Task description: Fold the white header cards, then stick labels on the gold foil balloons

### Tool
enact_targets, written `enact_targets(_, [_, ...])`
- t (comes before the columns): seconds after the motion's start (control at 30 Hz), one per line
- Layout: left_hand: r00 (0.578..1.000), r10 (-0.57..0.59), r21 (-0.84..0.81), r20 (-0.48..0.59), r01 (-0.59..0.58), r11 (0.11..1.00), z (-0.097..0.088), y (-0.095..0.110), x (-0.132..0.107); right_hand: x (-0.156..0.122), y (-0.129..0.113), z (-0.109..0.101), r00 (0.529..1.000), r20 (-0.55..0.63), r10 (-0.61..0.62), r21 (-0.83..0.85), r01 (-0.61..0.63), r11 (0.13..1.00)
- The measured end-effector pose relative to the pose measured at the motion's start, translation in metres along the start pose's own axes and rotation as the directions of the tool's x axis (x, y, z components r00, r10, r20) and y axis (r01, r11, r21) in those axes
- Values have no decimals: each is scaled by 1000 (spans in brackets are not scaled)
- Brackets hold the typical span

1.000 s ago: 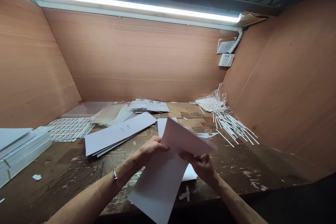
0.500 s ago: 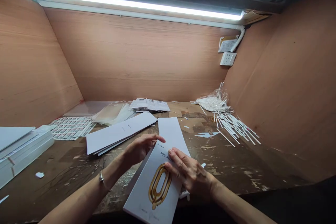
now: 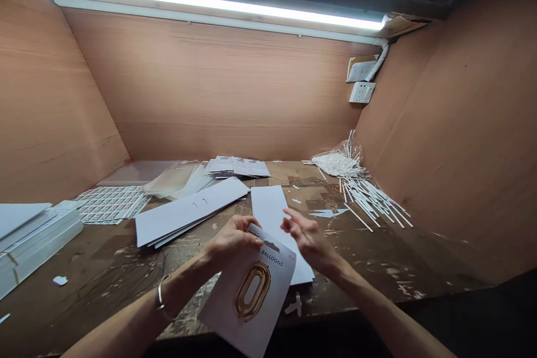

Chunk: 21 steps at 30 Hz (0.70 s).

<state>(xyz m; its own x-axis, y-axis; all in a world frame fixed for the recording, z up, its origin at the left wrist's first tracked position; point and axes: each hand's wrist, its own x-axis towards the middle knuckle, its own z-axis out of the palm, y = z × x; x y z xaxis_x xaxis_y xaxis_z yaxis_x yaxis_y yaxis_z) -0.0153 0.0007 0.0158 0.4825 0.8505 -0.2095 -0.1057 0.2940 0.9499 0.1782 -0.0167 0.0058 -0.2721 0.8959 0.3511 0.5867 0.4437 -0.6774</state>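
My left hand (image 3: 237, 240) is closed on the top left edge of a white foil balloon packet (image 3: 247, 313), thumb in front. The packet is tilted and shows a gold "0" balloon picture, the print "BALLOONS" and a hanging slot near its top. Just right of the packet's top, my right hand (image 3: 308, 240) is raised with its index finger stretched out and the other fingers bent. Nothing shows in it. Behind both hands lies a white folded card (image 3: 268, 204) on the table.
More white cards (image 3: 193, 210) lie left of centre, near sticker sheets (image 3: 111, 204), clear plastic bags (image 3: 180, 182) and printed sheets (image 3: 237, 166). White sticks (image 3: 373, 198) are heaped at the back right. A plastic box (image 3: 37, 240) stands at left. Paper scraps (image 3: 296, 305) lie near the front edge.
My right hand has lifted off the packet's face and moved up and right. My left thumb has come onto the front of the packet's top, and the hanging slot now shows.
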Motion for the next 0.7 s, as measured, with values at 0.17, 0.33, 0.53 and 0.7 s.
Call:
enact_targets(0.17, [983, 116, 265, -140, -76, 961, 6, -6, 4, 11, 1, 56, 999, 6, 40, -357, -35, 934])
enact_targets(0.33, [923, 260, 573, -283, -55, 817, -4, -22, 17, 21, 13, 81, 993, 54, 101, -543, -55, 838])
enact_targets(0.53, [985, 67, 20, -157, -64, 998, -12, -26, 23, 23, 18, 68, 992, 30, 125, -201, -116, 973])
enact_targets(0.7, [996, 78, -162, -46, -84, 983, -7, -23, 18, 21, 16, 59, 993, 36, 116, 403, -121, 907])
